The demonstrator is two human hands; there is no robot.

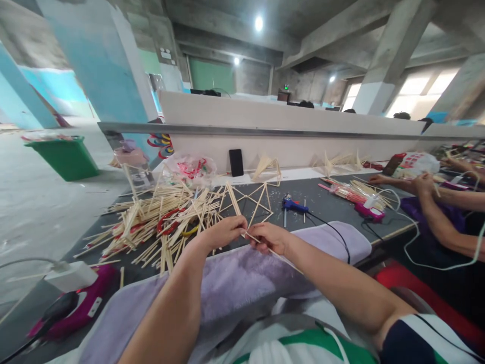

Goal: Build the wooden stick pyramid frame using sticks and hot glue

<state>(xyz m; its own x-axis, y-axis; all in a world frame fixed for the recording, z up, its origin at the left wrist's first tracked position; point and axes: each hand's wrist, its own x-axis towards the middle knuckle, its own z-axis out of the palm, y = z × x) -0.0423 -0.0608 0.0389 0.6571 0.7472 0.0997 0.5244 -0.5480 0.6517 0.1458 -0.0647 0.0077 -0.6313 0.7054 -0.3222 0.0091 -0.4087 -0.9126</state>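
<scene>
My left hand (pixel 229 230) is closed, its thumb and fingers pinching thin wooden sticks (pixel 234 198) that rise from the fingertips. My right hand (pixel 270 236) meets it at the fingertips and pinches a wooden stick (pixel 285 260) that slants down to the lower right. Just beyond both hands is an open frame of glued sticks (pixel 259 203) with crossing pieces; whether it joins the held sticks is hidden by my fingers. A blue glue gun (pixel 294 205) lies right of the frame, its black cord trailing right.
A large pile of loose sticks (pixel 151 222) covers the table's left. A lilac towel (pixel 235 283) lies along the front edge. A phone (pixel 236 163) and a finished stick frame (pixel 267 169) stand at the back. A purple power strip (pixel 85 303) is lower left. Another person's hands (pixel 424 184) work at right.
</scene>
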